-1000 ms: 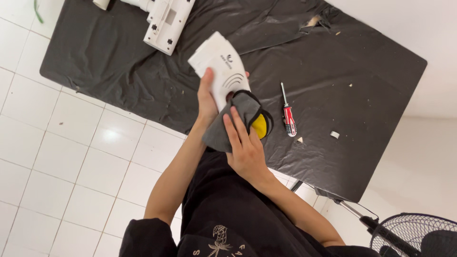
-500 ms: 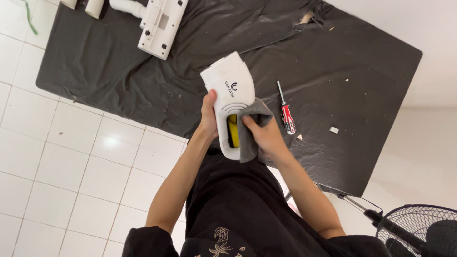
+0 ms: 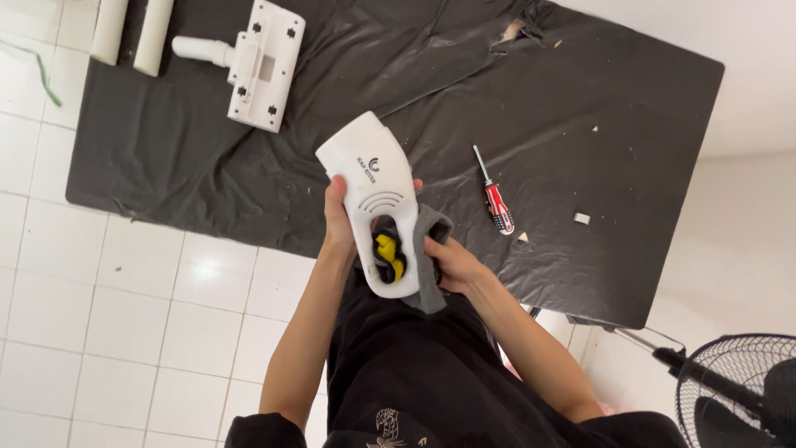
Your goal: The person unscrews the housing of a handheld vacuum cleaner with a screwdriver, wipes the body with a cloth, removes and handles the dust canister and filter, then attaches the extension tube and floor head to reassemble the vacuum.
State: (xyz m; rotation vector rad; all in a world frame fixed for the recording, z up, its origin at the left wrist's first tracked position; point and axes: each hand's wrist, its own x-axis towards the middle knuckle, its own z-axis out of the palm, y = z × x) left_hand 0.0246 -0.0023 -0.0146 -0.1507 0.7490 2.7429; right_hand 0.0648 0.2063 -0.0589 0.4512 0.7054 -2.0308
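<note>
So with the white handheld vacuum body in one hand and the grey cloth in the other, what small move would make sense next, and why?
Probably draw the grey cloth along the handle loop beside the yellow trigger. The left hand grips the white vacuum body upright over the lap, and the right hand presses the cloth against that handle, so the cloth sits right where a wiping stroke could start.

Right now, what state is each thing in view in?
White handheld vacuum body: lifted off the sheet, held by the left hand.
Grey cloth: bunched against the body's handle, in the right hand.
Screwdriver: lying flat on the black sheet.
Floor nozzle: lying on the sheet, untouched.
Fan: standing, partly in view.
</note>
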